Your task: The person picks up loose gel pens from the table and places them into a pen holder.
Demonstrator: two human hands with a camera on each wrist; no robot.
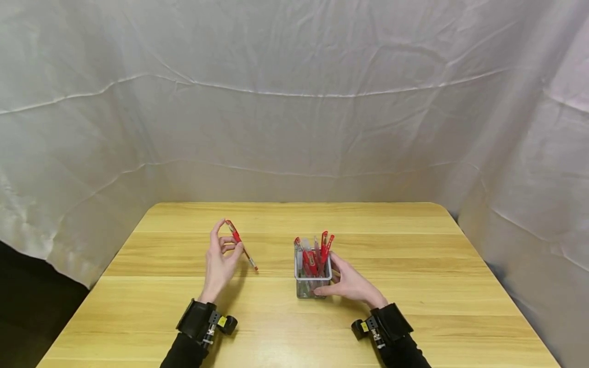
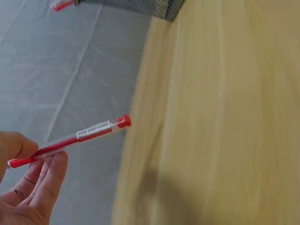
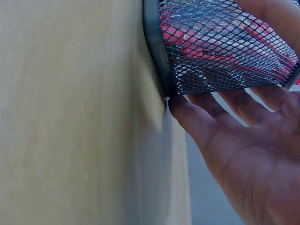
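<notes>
A red pen [image 1: 236,235] with a clear barrel slants above the table, pinched between the thumb and fingers of my left hand [image 1: 219,266]. In the left wrist view the pen [image 2: 95,131] shows a white label and a red end plug pointing away from the hand. To its right, a dark mesh pen holder [image 1: 313,279] stands upright with several red pens [image 1: 312,262] inside. My right hand [image 1: 353,284] grips the holder, thumb across the near side and fingers along the right. Up close in the right wrist view, fingers [image 3: 187,112] touch the mesh wall [image 3: 206,51] low, near the base.
The light wood table [image 1: 414,327] runs under both hands. Pale grey cloth [image 1: 294,128] hangs behind it and along both sides. A dark area [image 1: 37,301] lies beyond the table's left edge. Each wrist wears a black camera band [image 1: 196,319].
</notes>
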